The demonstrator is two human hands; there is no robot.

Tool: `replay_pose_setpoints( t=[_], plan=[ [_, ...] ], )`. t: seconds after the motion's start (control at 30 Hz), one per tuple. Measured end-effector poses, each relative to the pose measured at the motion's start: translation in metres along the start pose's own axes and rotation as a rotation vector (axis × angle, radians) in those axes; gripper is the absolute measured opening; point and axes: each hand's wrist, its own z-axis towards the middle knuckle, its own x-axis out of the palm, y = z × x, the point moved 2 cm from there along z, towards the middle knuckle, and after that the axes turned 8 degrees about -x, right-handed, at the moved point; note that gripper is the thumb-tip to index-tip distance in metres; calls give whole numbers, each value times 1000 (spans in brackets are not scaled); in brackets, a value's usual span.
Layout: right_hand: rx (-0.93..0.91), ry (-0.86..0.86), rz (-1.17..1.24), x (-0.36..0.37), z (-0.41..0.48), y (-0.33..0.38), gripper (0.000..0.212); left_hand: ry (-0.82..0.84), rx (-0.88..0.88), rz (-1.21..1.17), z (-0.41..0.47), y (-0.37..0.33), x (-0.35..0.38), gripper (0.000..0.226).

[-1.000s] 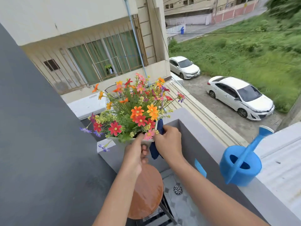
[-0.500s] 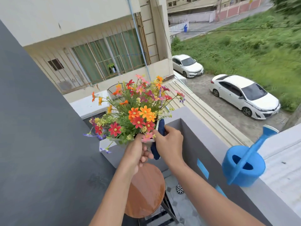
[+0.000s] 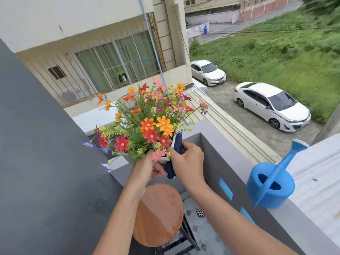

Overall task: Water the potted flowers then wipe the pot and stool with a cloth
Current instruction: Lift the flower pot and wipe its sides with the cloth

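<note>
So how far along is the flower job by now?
Watering looks finished: the blue watering can stands set aside on the ledge. In hand now: the left hand holds the white pot lifted off the stool while the right hand rubs it with a dark blue cloth. Wiping the stool looks left.

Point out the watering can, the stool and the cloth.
watering can [image 3: 276, 196]: head view, on its blue body.
stool [image 3: 158, 216]: head view, on its round wooden seat.
cloth [image 3: 178, 144]: head view, on the dark blue fold above the right hand.
</note>
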Motion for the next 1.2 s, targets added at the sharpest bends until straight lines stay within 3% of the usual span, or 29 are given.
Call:
replay_pose_setpoints(
  t=[0.17,0.37,0.5,0.63,0.77,0.87,1.03,1.13,1.2],
  plan=[
    [-17,2,1,3,-1,1,43,-131,55,-28,3,4,-1,70],
    [-51,31,31,5,-5,3,42,-250,91,-86,2,6,-1,54],
    [-133,88,68,9,-15,9,43,-189,132,-157,-1,1,-13,41],
    [-206,67,115,8,-21,13,27,-113,84,-172,-1,-5,-24,62],
    [-168,-38,79,7,20,-2,30,-50,19,-250,-9,-8,-29,62],
    [-115,-60,-62,6,51,-22,17,-12,14,-334,-15,-11,-27,58],
    [-111,45,-129,12,26,-47,28,-26,47,-369,-13,-11,-20,50],
    [-174,129,-170,18,-2,-51,22,-36,32,-387,-7,-8,-26,46],
    [-175,112,-143,16,-10,-43,32,-31,38,-369,-7,-8,-27,45]
  ],
)
